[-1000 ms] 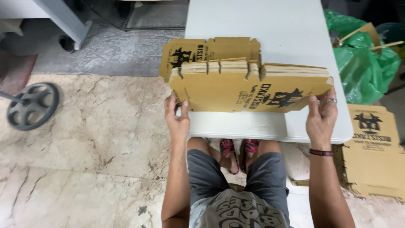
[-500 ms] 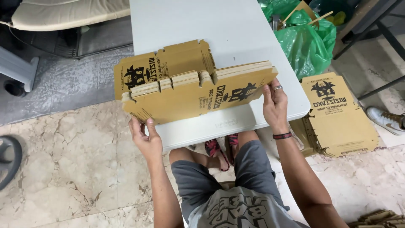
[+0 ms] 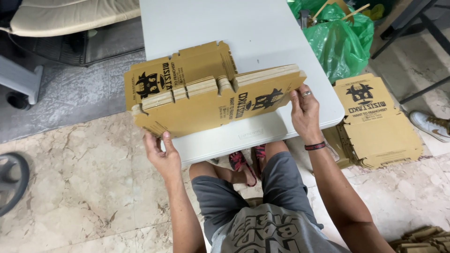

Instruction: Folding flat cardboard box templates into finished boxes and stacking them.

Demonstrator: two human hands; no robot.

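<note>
A thick stack of flat brown cardboard box blanks (image 3: 211,105) with black printing stands on edge over the near end of a white table (image 3: 220,28). My left hand (image 3: 161,154) grips the stack's lower left corner from below. My right hand (image 3: 304,112), with a ring and a dark wristband, holds the stack's right end. One blank leans behind the rest, its printed face showing at the upper left.
Another pile of flat printed blanks (image 3: 375,122) lies on the floor to the right. A green plastic bag (image 3: 340,40) sits beside the table. A cushioned seat (image 3: 70,14) is at the upper left, a dark wheel (image 3: 11,182) at the left edge, a white shoe (image 3: 431,124) at the right.
The view has shifted so the stack now sits tilted, left end lower. Both hands keep their hold on the stack's ends.
</note>
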